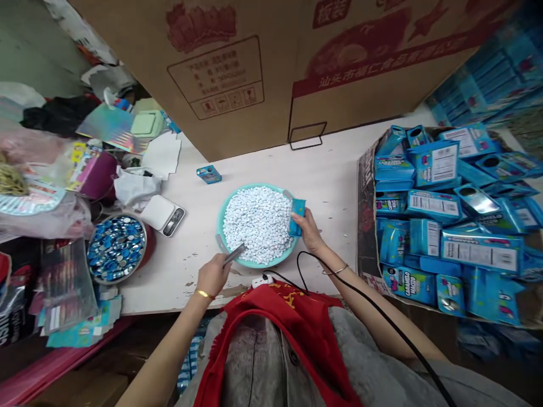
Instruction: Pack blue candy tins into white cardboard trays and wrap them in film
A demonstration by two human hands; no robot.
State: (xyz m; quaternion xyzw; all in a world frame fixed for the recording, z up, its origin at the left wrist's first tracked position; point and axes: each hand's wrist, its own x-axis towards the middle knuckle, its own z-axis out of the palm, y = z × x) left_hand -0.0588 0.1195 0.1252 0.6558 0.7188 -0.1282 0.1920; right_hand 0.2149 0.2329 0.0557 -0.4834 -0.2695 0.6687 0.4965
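A wide teal bowl (220, 226) sits on the white table (331, 169), heaped with small white pellets (258, 225). My left hand (213, 275) is at the bowl's near edge, gripping a narrow metal scoop (235, 254) whose tip points at the heap. My right hand (309, 230) rests at the bowl's right rim and holds a small blue box (297, 217) upright. The lower part of the box is hidden by my fingers. A black cable runs across my right forearm.
A carton of blue packets (449, 226) fills the right side. On the left stand a digital scale (163, 215) and a bowl of blue-and-silver discs (116, 247). A lone blue box (209, 174) lies on the table. A large cardboard carton (224, 68) overhangs the far edge.
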